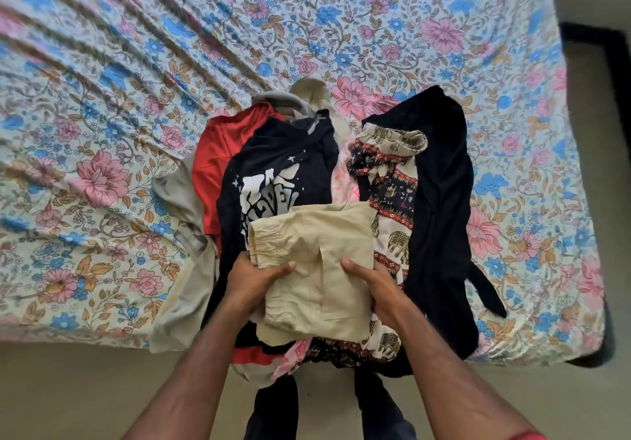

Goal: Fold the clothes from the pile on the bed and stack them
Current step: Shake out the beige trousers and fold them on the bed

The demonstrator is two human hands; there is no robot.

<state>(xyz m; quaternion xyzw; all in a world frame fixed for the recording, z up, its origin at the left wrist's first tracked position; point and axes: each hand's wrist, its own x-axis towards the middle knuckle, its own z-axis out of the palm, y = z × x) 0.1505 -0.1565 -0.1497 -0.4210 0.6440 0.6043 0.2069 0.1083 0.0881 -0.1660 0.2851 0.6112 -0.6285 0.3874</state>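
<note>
A folded beige garment (317, 255) lies on top of the clothes pile at the bed's near edge. My left hand (254, 277) grips its left side, thumb on top. My right hand (374, 284) grips its right side the same way. Under it lie a dark navy T-shirt with a white print (273, 166), a red shirt (218, 152), an elephant-print garment (392, 193) and a long black garment (444, 200). A grey-beige piece (184, 268) spreads to the left of the pile.
The bed is covered by a floral sheet (307, 29) in blue and pink, open across its left and far parts. Its near edge runs along the bottom with floor (68, 395) below. A dark bed frame (611, 70) borders the right side.
</note>
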